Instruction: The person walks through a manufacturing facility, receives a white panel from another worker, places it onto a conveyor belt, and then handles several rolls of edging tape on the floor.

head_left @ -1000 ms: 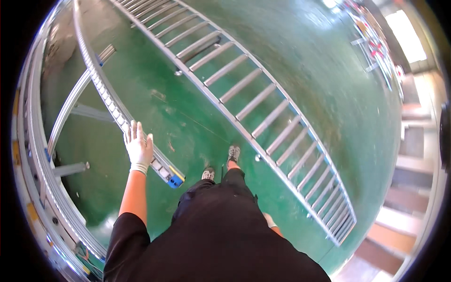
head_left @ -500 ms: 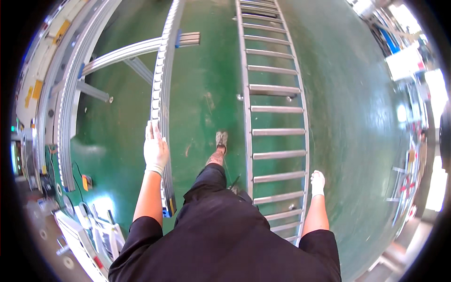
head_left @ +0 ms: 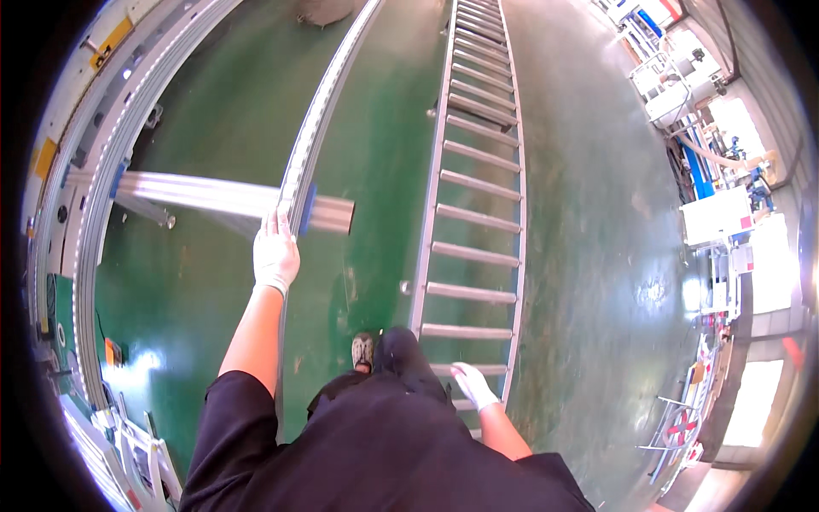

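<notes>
My left hand (head_left: 275,254), in a white glove, lies with straightened fingers along a long aluminium rail (head_left: 300,162) with a row of small white rollers on top. It touches the rail's edge without wrapping round it. My right hand (head_left: 474,384), also gloved in white, hangs by my right side with its fingers loosely extended and nothing in them. Beneath and beside it runs a long ladder-like metal frame (head_left: 474,255) with evenly spaced crossbars. Whether that hand touches the frame cannot be made out.
A cross beam (head_left: 205,193) joins the rail to a second roller rail (head_left: 102,200) on the left. Green floor (head_left: 367,188) separates the rail from the ladder-like frame. White machines and equipment (head_left: 715,218) stand along the right wall. An orange object (head_left: 113,352) lies at lower left.
I have moved forward along the rail; the cross beam is now beside my left hand. My right hand has swung inward from outside the ladder-like frame to over its near crossbars.
</notes>
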`<state>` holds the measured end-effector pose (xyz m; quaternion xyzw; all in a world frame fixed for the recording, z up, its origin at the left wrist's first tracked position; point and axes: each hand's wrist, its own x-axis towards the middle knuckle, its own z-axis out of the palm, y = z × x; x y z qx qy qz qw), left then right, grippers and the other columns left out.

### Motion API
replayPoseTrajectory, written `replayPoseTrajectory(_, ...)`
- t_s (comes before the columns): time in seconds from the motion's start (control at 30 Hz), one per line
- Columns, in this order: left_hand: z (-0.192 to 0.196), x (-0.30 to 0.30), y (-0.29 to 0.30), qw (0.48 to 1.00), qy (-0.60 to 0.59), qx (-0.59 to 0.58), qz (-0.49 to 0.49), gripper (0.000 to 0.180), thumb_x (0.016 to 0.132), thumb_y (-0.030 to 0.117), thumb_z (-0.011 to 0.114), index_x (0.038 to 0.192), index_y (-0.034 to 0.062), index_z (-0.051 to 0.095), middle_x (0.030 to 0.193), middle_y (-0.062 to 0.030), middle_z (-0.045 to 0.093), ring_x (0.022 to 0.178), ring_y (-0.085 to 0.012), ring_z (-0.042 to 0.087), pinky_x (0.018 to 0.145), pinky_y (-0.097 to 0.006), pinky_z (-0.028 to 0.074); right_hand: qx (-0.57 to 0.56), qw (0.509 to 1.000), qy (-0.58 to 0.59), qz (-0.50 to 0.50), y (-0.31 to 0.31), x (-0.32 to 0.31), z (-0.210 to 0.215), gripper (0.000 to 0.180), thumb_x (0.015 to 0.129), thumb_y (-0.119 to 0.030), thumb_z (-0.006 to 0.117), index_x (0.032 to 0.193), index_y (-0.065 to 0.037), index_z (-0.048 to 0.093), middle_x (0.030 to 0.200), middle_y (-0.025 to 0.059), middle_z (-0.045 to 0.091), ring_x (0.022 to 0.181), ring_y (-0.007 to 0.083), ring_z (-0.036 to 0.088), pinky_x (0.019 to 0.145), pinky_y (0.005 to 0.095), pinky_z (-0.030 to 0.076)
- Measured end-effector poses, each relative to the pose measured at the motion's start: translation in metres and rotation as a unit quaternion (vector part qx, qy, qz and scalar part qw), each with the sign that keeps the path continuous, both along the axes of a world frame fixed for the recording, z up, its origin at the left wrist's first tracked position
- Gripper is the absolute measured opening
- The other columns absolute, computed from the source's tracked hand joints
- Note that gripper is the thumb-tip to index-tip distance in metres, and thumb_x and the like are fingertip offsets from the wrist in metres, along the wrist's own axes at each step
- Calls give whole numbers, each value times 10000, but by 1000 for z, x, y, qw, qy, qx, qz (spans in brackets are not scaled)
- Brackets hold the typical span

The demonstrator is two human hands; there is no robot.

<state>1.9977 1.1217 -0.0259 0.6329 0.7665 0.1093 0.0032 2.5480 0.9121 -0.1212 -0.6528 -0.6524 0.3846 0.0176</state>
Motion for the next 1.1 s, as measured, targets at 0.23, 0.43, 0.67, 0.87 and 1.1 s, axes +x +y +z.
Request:
replayPoseTrajectory(0.23,8,-10,243,999,-17,18,27,641,931,150,588,1504,-21,357,1529,-249,427,1381,-405,454,1126,-418,421,-55,992,-61,-93,67,138,-106,291,994,-299,550,1006,-71,729,819,123,726,792,274,715,710,401,538)
replayPoseTrajectory(0.43,9,-23,398,997,-28,52,49,710,926,172,597,1539,-21,295,1450,-247,496,1200,-405,595,949,-428,543,-130,974,-188,-1,284,157,-158,383,1011,-339,478,977,-52,729,934,204,733,928,393,698,862,497,530)
replayPoseTrajectory(0.67,27,-28,561,981,-133,26,136,728,940,252,602,1547,-11,299,1324,-217,590,1032,-385,658,852,-447,552,35,998,8,-56,738,16,6,417,981,-371,591,1185,-18,678,1201,216,685,1131,389,644,998,413,498)
replayPoseTrajectory(0.87,31,-27,676,972,-138,19,189,706,886,250,683,1477,-28,415,1134,-207,660,941,-364,678,803,-431,552,49,998,36,-11,1014,-44,32,400,985,-337,602,1227,-26,667,1209,188,697,1142,347,651,1017,396,489)
replayPoseTrajectory(1.1,43,-54,967,964,-194,8,180,686,868,296,713,1421,-23,463,1171,-230,646,984,-400,674,847,-467,550,-2,997,-27,74,1217,-36,-1,389,974,-353,577,1126,-21,709,1158,207,705,1122,371,647,996,434,491)
